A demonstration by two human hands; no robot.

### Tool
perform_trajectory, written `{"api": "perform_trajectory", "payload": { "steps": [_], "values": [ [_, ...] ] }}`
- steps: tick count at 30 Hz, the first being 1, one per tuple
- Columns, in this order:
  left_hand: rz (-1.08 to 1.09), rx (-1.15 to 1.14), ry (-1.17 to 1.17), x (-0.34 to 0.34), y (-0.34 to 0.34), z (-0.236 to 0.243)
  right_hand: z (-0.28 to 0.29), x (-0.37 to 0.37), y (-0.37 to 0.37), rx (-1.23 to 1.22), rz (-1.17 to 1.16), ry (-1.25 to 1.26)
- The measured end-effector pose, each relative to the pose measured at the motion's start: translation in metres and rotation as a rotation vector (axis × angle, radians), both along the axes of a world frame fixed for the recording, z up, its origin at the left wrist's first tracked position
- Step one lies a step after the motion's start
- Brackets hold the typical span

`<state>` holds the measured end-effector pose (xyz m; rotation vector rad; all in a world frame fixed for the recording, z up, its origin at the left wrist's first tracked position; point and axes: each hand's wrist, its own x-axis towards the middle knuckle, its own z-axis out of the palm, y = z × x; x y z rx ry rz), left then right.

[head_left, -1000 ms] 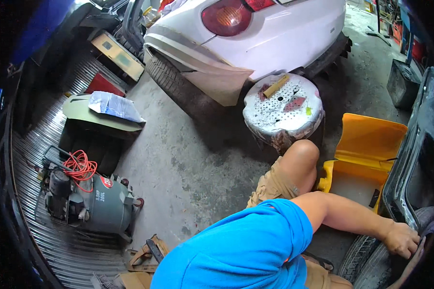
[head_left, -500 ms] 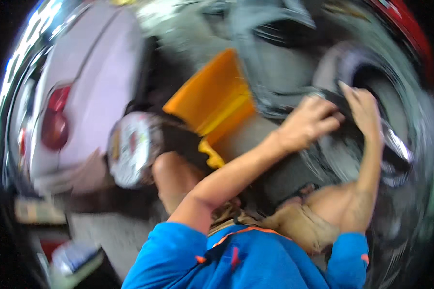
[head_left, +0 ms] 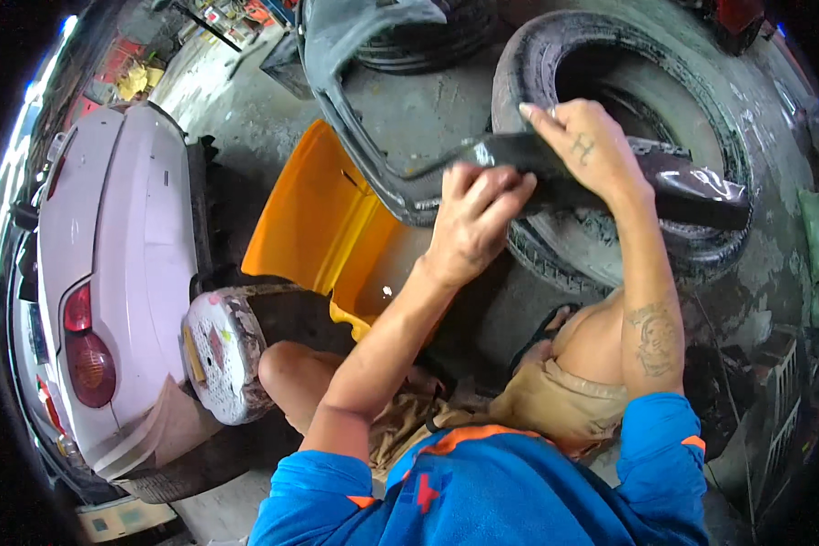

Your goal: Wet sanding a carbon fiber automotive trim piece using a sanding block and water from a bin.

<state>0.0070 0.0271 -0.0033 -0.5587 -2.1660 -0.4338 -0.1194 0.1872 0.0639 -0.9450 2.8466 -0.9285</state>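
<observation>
Blue shirt [head_left: 537,496], orange trim [head_left: 464,439]; tan shorts [head_left: 560,405].

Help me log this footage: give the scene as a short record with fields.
Left hand: fingers curled at the dark panel; grip unclear
Right hand: over the same panel; grip unclear
Behind panel: tyre
Left of hands: open yellow box
Far left: white car, perforated drum beside it
</observation>
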Motion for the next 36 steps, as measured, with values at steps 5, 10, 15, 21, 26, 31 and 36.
{"api": "perform_trajectory", "payload": {
  "steps": [5, 10, 15, 21, 26, 31, 36],
  "values": [
    [0.070, 0.083, -0.085, 0.026, -0.038, -0.014, -0.003, -0.001, 0.001, -0.025, 0.017, -0.018],
    [0.024, 0.072, -0.023, 0.016, -0.016, 0.005, -0.005, -0.003, 0.001, -0.060, 0.030, -0.020],
    [-0.006, 0.054, -0.047, 0.013, -0.030, -0.014, -0.012, -0.006, -0.001, -0.121, 0.056, 0.042],
    [0.096, 0.180, 0.021, 0.035, -0.035, -0.013, -0.011, -0.005, 0.000, -0.104, 0.024, 0.047],
    [-0.069, 0.044, -0.045, 0.000, -0.010, 0.001, -0.012, -0.010, -0.002, -0.125, 0.057, 0.019],
    [-0.100, 0.027, -0.059, -0.002, -0.006, 0.008, -0.006, -0.005, -0.001, -0.090, 0.014, 0.018],
    [-0.104, 0.009, -0.054, 0.000, -0.021, 0.005, -0.011, -0.005, -0.001, -0.080, 0.019, 0.011]
  ]
}}
